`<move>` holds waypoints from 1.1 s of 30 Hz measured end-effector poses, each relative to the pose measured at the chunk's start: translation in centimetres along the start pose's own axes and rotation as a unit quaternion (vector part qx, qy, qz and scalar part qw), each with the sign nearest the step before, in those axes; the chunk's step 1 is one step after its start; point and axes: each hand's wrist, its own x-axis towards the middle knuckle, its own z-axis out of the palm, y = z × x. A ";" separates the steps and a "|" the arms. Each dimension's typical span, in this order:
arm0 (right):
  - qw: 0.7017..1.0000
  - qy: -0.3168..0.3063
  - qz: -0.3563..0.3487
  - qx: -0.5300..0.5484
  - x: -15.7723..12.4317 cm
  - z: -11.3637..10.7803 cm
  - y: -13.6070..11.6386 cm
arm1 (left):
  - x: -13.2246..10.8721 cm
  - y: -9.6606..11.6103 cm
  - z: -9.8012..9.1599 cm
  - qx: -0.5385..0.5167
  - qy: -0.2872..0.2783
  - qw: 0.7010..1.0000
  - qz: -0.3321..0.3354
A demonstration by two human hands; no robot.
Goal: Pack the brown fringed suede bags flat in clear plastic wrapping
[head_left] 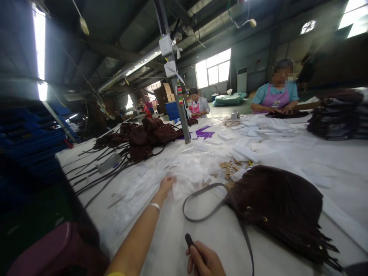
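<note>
Bag point(281, 195), contents hidden, R fingers point(197, 257) gripping dk strip point(189, 240), L fingers point(169, 179) @ plastic point(184, 180), grip unclear

The left hand point(167, 185) and right hand point(205, 261) are bare. A silvery bracelet point(155, 206) and yellow sleeve edge point(115, 274) dress the left arm point(137, 238).

dim overall | glaring tube light point(40, 46) | overexposed window point(213, 69) | stretched, blurry edges

Bag point(281, 195) — matt, leather-like | sheets point(188, 171) — glossy plastic | stool point(43, 251): smooth
</note>
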 end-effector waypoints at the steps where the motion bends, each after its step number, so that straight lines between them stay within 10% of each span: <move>1: 1.000 -0.005 -0.007 0.001 -0.3 -0.1 -0.8 | -0.2 -0.1 -0.3 -0.023 0.001 1.000 -0.006; 11: 0.998 0.018 -0.043 0.041 -1.3 -0.2 -2.2 | -4.0 7.0 -8.3 -0.295 0.058 0.950 0.084; 18: 0.995 -0.005 -0.091 0.039 -2.1 -0.8 -3.8 | -13.0 11.8 -15.2 -0.315 0.041 0.929 0.192; 28: 0.932 -0.095 -0.297 -0.184 -5.4 0.4 -9.1 | -26.7 7.6 -10.4 -0.317 -0.091 0.944 0.022; 33: 0.896 -0.184 -0.306 -0.264 -6.0 1.3 -9.8 | -29.0 6.8 -9.3 -0.355 -0.044 0.934 0.009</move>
